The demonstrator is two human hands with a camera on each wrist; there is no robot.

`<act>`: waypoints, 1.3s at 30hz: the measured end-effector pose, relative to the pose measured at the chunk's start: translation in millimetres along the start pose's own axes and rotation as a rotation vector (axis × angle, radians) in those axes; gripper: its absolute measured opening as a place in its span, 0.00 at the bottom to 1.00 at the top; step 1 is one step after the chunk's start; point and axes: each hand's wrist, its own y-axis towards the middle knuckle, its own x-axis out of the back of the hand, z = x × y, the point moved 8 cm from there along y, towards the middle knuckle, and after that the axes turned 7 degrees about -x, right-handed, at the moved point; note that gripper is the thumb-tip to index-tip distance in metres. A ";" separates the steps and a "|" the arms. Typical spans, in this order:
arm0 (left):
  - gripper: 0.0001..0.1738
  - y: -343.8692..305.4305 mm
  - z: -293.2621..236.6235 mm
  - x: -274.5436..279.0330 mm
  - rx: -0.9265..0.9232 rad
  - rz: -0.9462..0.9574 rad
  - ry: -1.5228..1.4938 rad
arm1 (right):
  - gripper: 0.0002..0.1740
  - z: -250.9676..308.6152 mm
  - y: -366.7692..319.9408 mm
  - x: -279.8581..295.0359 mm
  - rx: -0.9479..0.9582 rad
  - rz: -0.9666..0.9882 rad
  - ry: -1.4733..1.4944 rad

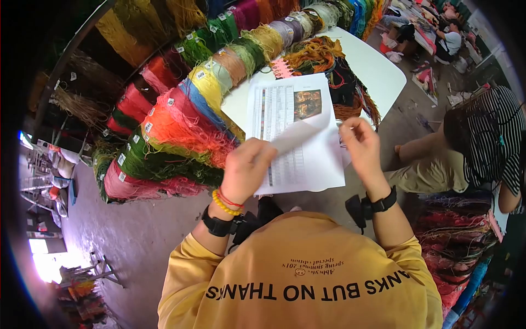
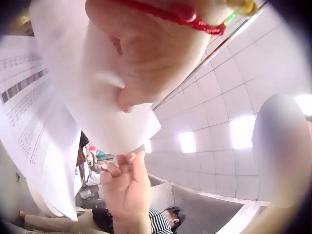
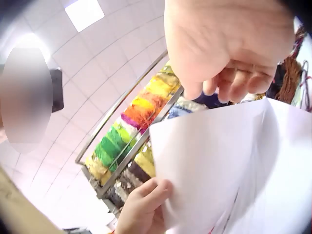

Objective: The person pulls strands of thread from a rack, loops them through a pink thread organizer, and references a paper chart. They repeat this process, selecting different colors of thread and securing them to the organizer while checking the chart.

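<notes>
My left hand pinches printed paper sheets at their near left edge. They carry rows of a table and a small dark picture. One sheet is lifted and curls over, its blank white side facing the right wrist camera. My right hand is raised by the right edge of the paper, its fingers loosely bent with nothing between them. In the left wrist view, the fingertips of that hand come right at the curled sheet's edge. Red and yellow bracelets circle my left wrist.
Hanks of coloured thread hang on a rack along the left. Beyond the paper, brown and black thread bundles lie on a white table. A person in a striped top is close on the right, beside more hanks.
</notes>
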 end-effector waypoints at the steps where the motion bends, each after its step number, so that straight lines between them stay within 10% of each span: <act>1: 0.05 0.3 1.9 12.0 0.068 -0.076 -0.045 | 0.13 2.2 8.8 7.8 0.040 -0.091 -0.144; 12: 0.09 -2.2 -7.8 77.0 0.103 -0.452 -0.053 | 0.23 -53.4 58.7 -19.7 -0.180 0.045 -0.667; 20: 0.24 -75.3 19.5 260.8 0.000 -1.111 0.538 | 0.12 -40.4 42.4 6.2 -0.206 0.129 0.027; 23: 0.26 -45.7 -60.2 182.1 -0.340 -0.847 0.770 | 0.12 -34.2 28.3 6.0 -0.262 0.132 0.103; 27: 0.37 -1.9 -50.1 61.8 -0.308 -0.034 0.738 | 0.13 -24.1 20.4 -3.3 -0.274 0.187 0.223; 39: 0.41 20.1 -64.0 66.3 -0.262 -0.125 0.916 | 0.15 17.9 18.8 4.8 -0.325 0.281 0.535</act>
